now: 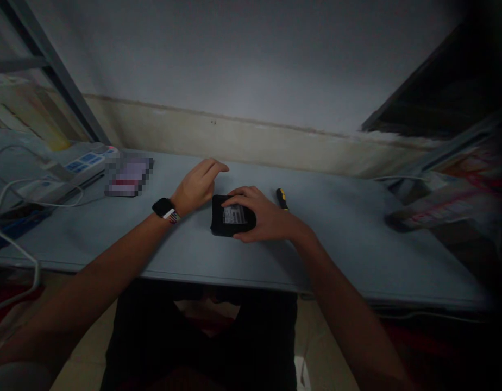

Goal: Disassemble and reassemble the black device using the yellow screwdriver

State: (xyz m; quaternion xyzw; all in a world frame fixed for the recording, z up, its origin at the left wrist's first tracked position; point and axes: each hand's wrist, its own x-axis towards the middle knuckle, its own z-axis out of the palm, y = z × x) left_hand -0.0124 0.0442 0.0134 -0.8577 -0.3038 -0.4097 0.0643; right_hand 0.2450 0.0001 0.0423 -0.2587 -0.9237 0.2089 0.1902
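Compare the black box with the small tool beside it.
The black box is broad and flat with a white label; the small tool is slim, black and yellow. The right hand holds the black box; the small tool lies unheld behind that hand. Both lie on the grey table.

A plain workroom: bare table (340,228), power strip (77,165), metal shelving (51,65).

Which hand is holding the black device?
The right hand, fingers curled over the device. The left hand, the one with the watch, is open beside it, not gripping.
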